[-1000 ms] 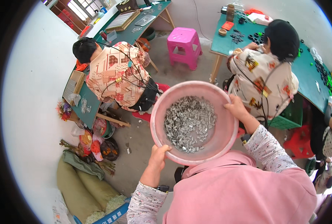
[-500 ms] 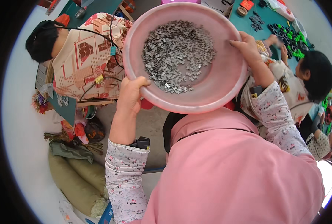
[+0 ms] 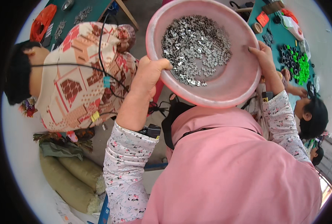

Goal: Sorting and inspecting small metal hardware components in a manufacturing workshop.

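Between my hands is a wide pink plastic basin [image 3: 244,80], held up in front of me and tilted a little. Many small silvery metal pieces [image 3: 195,44] lie heaped in it, mostly toward its left and far side. My left hand [image 3: 151,72] grips the near left rim, thumb over the edge and fingers hidden underneath. On the right rim, my right hand [image 3: 264,59] is closed the same way, its thumb inside the basin wall.
On the left a person in a patterned garment [image 3: 80,78] bends close by, cables running across their back. Another person [image 3: 311,112] works at the green table [image 3: 261,22] on the right, with black and green parts [image 3: 296,63]. Full olive sacks [image 3: 67,179] lie at lower left.
The basin has shifted right and slightly up in view, still in both hands. The person on the left appears larger and closer, and more of the left table shows.
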`<state>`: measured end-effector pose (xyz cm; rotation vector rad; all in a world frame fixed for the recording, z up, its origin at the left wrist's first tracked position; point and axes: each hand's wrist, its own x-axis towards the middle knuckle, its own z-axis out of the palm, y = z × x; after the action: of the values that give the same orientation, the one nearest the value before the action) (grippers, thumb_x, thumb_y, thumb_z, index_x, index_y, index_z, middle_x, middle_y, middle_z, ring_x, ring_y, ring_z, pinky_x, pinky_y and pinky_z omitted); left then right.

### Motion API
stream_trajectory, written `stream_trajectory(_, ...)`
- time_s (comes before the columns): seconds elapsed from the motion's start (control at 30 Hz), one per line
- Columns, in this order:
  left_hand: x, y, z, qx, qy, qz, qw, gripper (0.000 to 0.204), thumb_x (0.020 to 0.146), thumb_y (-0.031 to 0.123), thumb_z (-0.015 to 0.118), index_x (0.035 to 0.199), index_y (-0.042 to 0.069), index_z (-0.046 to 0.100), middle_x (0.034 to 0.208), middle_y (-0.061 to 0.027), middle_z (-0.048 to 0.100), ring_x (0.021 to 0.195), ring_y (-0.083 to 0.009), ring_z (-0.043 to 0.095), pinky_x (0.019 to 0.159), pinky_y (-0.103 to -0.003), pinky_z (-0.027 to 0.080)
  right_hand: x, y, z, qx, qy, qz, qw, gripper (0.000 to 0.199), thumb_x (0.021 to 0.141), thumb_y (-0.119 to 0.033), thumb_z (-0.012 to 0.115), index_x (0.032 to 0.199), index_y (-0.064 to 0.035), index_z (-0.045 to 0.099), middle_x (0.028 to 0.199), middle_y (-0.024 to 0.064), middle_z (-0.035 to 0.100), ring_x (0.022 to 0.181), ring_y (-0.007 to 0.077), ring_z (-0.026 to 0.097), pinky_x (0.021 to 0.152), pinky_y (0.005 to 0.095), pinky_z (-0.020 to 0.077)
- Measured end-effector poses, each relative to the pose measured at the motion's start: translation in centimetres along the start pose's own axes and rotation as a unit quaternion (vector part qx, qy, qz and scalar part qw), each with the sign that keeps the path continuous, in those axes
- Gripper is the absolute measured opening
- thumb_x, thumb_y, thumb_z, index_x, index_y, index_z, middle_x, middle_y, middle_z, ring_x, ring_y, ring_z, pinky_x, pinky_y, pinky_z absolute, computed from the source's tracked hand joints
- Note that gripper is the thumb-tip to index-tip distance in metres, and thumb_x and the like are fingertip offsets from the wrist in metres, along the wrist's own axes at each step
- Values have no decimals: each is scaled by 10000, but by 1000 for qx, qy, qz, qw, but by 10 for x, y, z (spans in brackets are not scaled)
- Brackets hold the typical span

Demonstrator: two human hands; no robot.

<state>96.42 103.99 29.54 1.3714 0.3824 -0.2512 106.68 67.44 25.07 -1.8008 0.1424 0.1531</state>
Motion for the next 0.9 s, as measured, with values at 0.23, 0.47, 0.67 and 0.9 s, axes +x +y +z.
stream_trajectory(0.23, 54, 16, 45, -18, 54, -25, 998, 327, 642, 3, 598, 965, -43, 629, 861, -67, 638, 796, -179, 604, 749, -307, 471, 78, -5, -32, -15, -21, -29, 999, 319, 778, -11, 623, 1089, 58, 605, 936, 88, 660, 826, 153, 631, 744, 284, 511)
stream_trajectory(0.47, 70, 48, 79, -70, 98, -50, 991, 437, 645, -29, 595, 1082, -41, 570, 931, -83, 613, 852, -204, 588, 774, -321, 468, 128, -36, -40, -39, -44, -28, 998, 310, 769, -24, 628, 1066, 54, 590, 917, 87, 653, 813, 158, 630, 731, 288, 507)
stream_trajectory(0.67, 84, 70, 67, -98, 136, -45, 985, 455, 639, -73, 583, 1092, -44, 561, 923, -88, 613, 856, -212, 593, 790, -325, 477, 172, -49, -16, -39, -79, -27, 996, 320, 762, -34, 632, 1066, 58, 587, 917, 99, 654, 816, 165, 626, 751, 296, 504)
stream_trajectory(0.9, 124, 83, 6, -115, 193, -50, 973, 416, 619, -74, 597, 1034, -48, 586, 878, -75, 608, 805, -195, 591, 739, -319, 474, 244, -99, 59, -346, -93, -149, 922, 399, 737, -67, 650, 1116, 32, 575, 1021, 185, 641, 972, 360, 605, 883, 407, 474)
